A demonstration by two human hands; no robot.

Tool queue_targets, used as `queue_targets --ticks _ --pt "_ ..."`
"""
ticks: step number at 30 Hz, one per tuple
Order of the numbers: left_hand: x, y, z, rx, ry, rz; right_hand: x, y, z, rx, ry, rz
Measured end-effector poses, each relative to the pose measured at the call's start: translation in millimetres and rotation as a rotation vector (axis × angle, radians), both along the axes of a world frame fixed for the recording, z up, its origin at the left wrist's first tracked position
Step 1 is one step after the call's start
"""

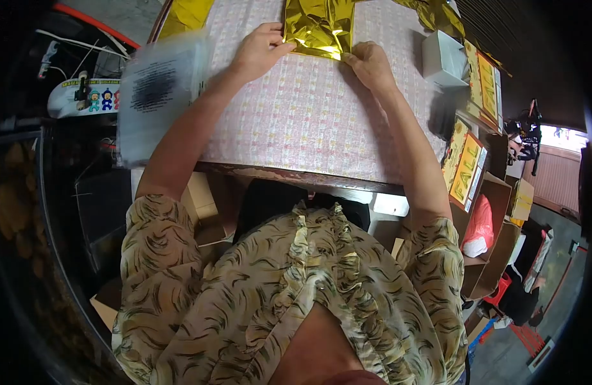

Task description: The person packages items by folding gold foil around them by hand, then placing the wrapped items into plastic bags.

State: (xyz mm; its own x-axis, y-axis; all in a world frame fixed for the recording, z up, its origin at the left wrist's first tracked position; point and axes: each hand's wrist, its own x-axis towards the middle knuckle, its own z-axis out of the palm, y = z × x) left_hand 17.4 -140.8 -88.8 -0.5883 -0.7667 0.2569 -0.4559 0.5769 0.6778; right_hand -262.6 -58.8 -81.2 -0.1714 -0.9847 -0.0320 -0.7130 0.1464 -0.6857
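A shiny gold foil sheet (318, 29) lies at the far middle of the table, creased, its near edge toward me. My left hand (260, 51) is at its left near corner, thumb and fingers closed on the edge. At the right near corner, my right hand (369, 63) pinches the foil between thumb and curled fingers. The table (296, 122) has a pink and white checked cloth. Left of my left forearm lies a stack of clear plastic bags (158, 90) with dark print.
More gold foil lies at the far left (185, 18) and far right (437, 16). A white box (445, 58) and packages labelled "FALL" (466, 168) line the right edge. Left of the table is a printed skateboard deck (68, 99). Open cardboard boxes (491, 221) stand at the lower right.
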Motion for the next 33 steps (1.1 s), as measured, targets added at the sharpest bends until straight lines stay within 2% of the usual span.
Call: queue_targets --ticks 4,6,8,14,16,18,20,21,28,30,31,33 --pt "-1 3 -9 -0.071 0.031 0.051 4 -3 4 0.085 0.064 -0.047" --pt "-3 3 -12 -0.074 0.074 0.069 7 0 1 -0.067 0.083 -0.072" --pt "-3 6 -13 -0.063 0.11 0.16 8 2 1 -0.051 0.095 -0.07" --pt "-2 13 -7 -0.123 0.091 0.107 17 6 5 -0.055 0.022 -0.144" --pt "0 12 -6 -0.119 0.089 0.085 28 13 19 -0.082 0.152 -0.224" --pt "1 13 -5 -0.112 0.088 0.061 33 13 15 -0.098 0.155 -0.255" --pt "1 14 -4 -0.111 0.074 0.048 37 16 10 -0.267 0.353 -0.247" --pt "1 14 -4 -0.111 0.074 0.043 37 14 7 -0.273 0.388 -0.234" --pt "2 16 -3 -0.098 0.067 0.037 43 18 8 -0.319 0.449 -0.195" --pt "3 14 -3 -0.092 0.07 0.04 45 15 9 -0.51 0.529 -0.187" --pt "3 14 -3 -0.09 0.065 0.034 48 10 7 -0.51 0.527 -0.182" --pt "3 12 -4 -0.091 0.06 0.028 54 -9 4 -0.85 0.554 -0.199"
